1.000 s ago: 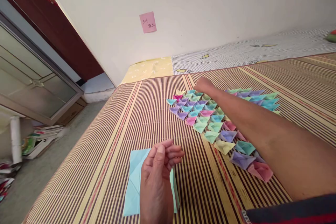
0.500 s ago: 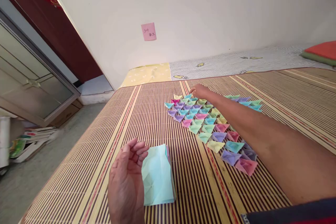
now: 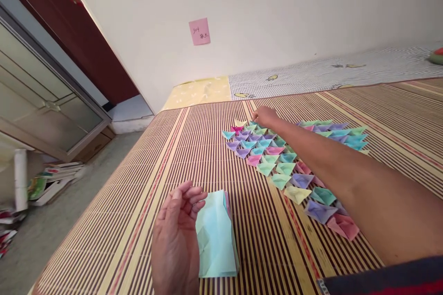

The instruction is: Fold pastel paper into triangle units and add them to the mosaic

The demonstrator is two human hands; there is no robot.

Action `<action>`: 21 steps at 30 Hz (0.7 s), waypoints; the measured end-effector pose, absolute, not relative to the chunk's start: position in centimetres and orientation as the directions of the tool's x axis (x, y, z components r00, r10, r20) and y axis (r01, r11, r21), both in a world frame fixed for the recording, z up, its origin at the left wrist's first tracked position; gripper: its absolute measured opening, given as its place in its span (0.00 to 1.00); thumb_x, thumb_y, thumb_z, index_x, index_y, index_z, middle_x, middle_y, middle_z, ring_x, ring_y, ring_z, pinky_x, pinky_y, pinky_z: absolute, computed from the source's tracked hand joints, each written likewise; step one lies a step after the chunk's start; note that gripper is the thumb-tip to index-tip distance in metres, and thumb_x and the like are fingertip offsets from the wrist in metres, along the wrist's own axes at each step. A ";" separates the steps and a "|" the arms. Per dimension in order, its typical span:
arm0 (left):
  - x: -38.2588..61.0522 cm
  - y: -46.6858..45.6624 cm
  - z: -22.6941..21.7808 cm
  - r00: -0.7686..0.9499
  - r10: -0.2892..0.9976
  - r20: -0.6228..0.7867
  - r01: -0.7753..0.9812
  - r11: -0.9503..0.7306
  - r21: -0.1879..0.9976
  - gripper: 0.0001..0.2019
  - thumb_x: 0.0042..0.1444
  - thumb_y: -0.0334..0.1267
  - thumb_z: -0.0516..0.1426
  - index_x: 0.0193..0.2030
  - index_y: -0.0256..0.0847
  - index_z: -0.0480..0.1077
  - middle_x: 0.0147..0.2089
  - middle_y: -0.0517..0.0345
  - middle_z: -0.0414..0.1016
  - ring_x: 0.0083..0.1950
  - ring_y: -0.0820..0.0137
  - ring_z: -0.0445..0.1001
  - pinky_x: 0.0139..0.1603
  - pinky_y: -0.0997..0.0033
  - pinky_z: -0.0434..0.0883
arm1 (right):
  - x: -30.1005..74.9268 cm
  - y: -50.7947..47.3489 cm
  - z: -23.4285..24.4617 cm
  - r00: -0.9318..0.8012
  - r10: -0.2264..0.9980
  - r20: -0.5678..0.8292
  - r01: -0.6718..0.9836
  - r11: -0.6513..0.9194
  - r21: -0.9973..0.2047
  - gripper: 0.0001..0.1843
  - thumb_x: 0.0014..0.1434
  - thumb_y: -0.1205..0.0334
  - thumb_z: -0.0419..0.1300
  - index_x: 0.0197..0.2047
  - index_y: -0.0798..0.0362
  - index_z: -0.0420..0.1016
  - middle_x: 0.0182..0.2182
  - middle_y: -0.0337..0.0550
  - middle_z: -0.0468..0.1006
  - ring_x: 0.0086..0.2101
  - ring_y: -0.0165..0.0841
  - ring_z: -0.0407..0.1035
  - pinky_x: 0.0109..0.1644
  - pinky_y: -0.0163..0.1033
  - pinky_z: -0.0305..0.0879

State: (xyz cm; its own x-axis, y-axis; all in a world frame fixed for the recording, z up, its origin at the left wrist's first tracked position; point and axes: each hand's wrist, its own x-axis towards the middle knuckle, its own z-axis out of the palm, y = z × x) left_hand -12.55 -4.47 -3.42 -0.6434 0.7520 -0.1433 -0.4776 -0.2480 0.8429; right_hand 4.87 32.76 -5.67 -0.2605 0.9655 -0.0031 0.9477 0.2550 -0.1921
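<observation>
My left hand [image 3: 178, 235] hovers beside a stack of pale blue-green paper sheets [image 3: 217, 235], its fingers loosely curled and apart with nothing in them. Pink and other coloured edges peek out along the stack's right side. Farther off, my right hand [image 3: 266, 116] reaches to the back end of several rows of small folded paper boats [image 3: 266, 143] in pink, purple, yellow, green and blue. Its fingers are pinched down at a teal paper boat [image 3: 254, 123], and the fingertips are partly hidden. The right forearm crosses over the rows and covers some boats.
A striped bamboo mat [image 3: 200, 147] lies under everything. Behind it run a yellow cloth [image 3: 200, 92] and a checked cloth [image 3: 294, 78] along the wall, which bears a pink note [image 3: 200, 31]. Down on the floor at left are books [image 3: 57, 179] near a glass-panelled door [image 3: 51, 97].
The view has shifted slightly, so the scene sits a little farther right. My right hand stays at the far end of the boats, and my left hand keeps its pose beside the stack.
</observation>
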 end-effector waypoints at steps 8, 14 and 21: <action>-12.7 -4.5 -3.4 -0.651 0.744 -0.150 -0.490 -0.261 0.832 0.13 0.56 0.43 0.68 0.41 0.36 0.82 0.38 0.49 0.83 0.38 0.68 0.81 0.39 0.75 0.80 | 5.3 32.5 -5.6 -0.246 0.969 -0.014 0.950 0.239 -0.202 0.17 0.71 0.56 0.64 0.59 0.54 0.75 0.57 0.50 0.77 0.52 0.42 0.76 0.55 0.53 0.76; -12.6 -4.5 -3.3 -0.647 0.749 -0.146 -0.495 -0.267 0.827 0.12 0.55 0.43 0.69 0.41 0.36 0.82 0.38 0.50 0.82 0.38 0.69 0.81 0.39 0.75 0.80 | 5.2 32.4 -5.6 -0.245 0.969 -0.012 0.948 0.237 -0.212 0.17 0.71 0.56 0.63 0.59 0.53 0.75 0.56 0.50 0.77 0.51 0.42 0.76 0.55 0.53 0.76; -13.1 -4.7 -3.3 -0.662 0.735 -0.145 -0.492 -0.281 0.824 0.12 0.57 0.43 0.68 0.41 0.36 0.82 0.38 0.52 0.83 0.39 0.70 0.81 0.41 0.74 0.80 | 5.0 32.0 -5.5 -0.243 0.970 0.010 0.940 0.238 -0.245 0.17 0.71 0.55 0.63 0.59 0.54 0.75 0.56 0.50 0.77 0.52 0.42 0.76 0.55 0.53 0.76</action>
